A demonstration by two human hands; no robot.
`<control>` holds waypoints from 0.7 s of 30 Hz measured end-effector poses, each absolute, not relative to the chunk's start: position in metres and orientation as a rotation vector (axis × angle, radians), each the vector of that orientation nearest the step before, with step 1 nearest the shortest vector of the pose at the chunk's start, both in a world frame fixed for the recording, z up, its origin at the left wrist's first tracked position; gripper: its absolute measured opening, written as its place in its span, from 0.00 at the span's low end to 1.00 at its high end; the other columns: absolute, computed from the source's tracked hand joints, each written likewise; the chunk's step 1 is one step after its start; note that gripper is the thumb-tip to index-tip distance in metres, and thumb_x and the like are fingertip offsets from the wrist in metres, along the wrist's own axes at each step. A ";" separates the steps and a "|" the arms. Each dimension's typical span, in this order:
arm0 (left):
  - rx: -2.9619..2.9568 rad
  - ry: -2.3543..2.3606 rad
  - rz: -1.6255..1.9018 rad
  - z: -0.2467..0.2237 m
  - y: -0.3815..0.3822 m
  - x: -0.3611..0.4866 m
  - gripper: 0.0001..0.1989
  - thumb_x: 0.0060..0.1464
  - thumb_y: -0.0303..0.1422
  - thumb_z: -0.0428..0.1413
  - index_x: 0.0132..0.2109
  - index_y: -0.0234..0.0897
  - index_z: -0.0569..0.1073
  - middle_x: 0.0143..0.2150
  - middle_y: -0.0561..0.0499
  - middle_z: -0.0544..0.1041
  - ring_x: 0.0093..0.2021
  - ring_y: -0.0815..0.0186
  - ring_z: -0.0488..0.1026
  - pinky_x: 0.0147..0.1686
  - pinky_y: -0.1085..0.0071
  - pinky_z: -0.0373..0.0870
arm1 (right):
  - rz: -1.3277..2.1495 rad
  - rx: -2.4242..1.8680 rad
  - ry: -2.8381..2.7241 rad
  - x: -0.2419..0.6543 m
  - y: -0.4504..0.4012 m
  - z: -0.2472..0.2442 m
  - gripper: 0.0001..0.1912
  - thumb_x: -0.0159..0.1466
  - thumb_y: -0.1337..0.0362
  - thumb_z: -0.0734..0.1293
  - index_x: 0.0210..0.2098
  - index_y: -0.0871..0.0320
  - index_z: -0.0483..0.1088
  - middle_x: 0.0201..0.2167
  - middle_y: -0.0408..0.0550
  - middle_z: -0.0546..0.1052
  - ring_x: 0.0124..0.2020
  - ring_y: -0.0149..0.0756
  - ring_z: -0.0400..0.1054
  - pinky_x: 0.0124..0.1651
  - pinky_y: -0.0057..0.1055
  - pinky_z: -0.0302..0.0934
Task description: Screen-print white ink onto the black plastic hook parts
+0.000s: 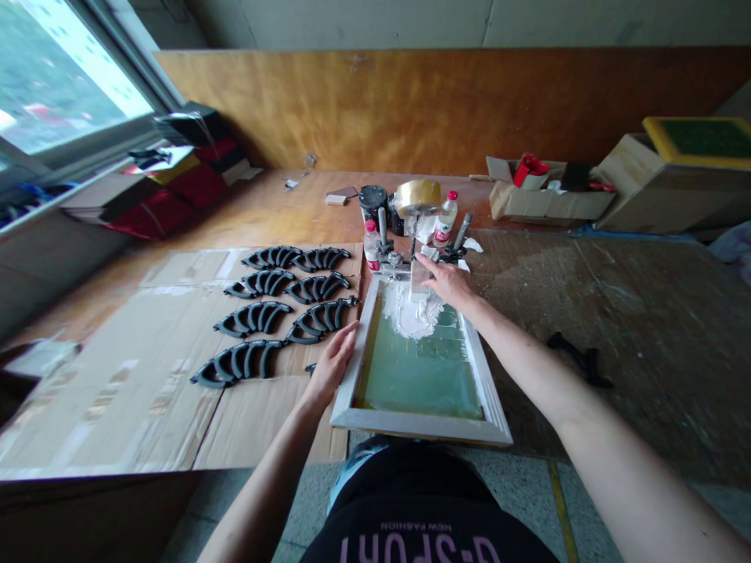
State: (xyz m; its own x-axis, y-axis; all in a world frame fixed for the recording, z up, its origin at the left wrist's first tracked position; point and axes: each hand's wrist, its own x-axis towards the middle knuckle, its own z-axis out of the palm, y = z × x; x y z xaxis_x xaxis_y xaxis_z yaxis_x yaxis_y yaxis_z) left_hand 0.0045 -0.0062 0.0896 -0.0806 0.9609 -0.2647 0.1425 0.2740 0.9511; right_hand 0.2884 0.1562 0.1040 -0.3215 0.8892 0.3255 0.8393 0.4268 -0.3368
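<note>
A screen-printing frame with a pale border and green mesh lies in front of me. White paste is spread thickly over the far part of the mesh. My right hand grips a small pale squeegee at the paste, index finger stretched along its top. Against the outer left side of the frame rests my left hand, its fingers extended and touching the border. Several black curved, ribbed parts lie in rows on cardboard to the left; one is partly hidden by my left hand.
Behind the frame stand metal clamps, two red-capped bottles, a black tub and a tape roll. Cardboard covers the left table. A black part lies right. Boxes stand at the back right.
</note>
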 end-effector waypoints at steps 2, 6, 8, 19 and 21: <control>1.060 1.434 1.033 0.111 0.003 0.007 0.28 0.54 0.56 0.53 0.50 0.39 0.76 0.39 0.49 0.77 0.36 0.63 0.73 0.32 0.73 0.69 | 0.099 -1.581 -2.074 0.315 0.168 0.108 0.26 0.62 0.60 0.68 0.59 0.50 0.66 0.36 0.45 0.78 0.35 0.39 0.70 0.42 0.33 0.62; 0.970 1.144 1.333 0.147 0.034 0.023 0.27 0.54 0.55 0.53 0.48 0.38 0.74 0.40 0.49 0.77 0.36 0.64 0.74 0.33 0.72 0.72 | 0.197 -1.849 -1.761 0.367 0.150 0.080 0.14 0.66 0.61 0.61 0.47 0.58 0.73 0.32 0.48 0.77 0.32 0.39 0.69 0.39 0.34 0.62; 0.983 1.070 1.428 0.161 0.050 0.032 0.26 0.54 0.54 0.54 0.49 0.37 0.72 0.43 0.47 0.77 0.40 0.63 0.75 0.34 0.72 0.73 | 0.330 -1.839 -1.813 0.371 0.129 0.053 0.13 0.66 0.60 0.61 0.44 0.59 0.73 0.32 0.48 0.77 0.33 0.39 0.69 0.40 0.34 0.62; 0.405 1.104 0.793 0.069 -0.013 0.099 0.22 0.60 0.50 0.50 0.48 0.36 0.69 0.45 0.42 0.78 0.37 0.60 0.78 0.26 0.69 0.74 | 0.193 -1.297 -2.319 0.257 0.027 0.040 0.05 0.65 0.62 0.66 0.39 0.56 0.73 0.36 0.50 0.73 0.44 0.41 0.64 0.49 0.37 0.60; 0.330 1.119 0.811 0.051 -0.026 0.094 0.18 0.62 0.47 0.48 0.42 0.35 0.70 0.37 0.45 0.79 0.34 0.63 0.78 0.26 0.72 0.73 | 0.250 -1.065 -2.421 0.254 0.017 0.040 0.08 0.67 0.61 0.64 0.42 0.54 0.73 0.37 0.48 0.74 0.44 0.40 0.64 0.50 0.37 0.61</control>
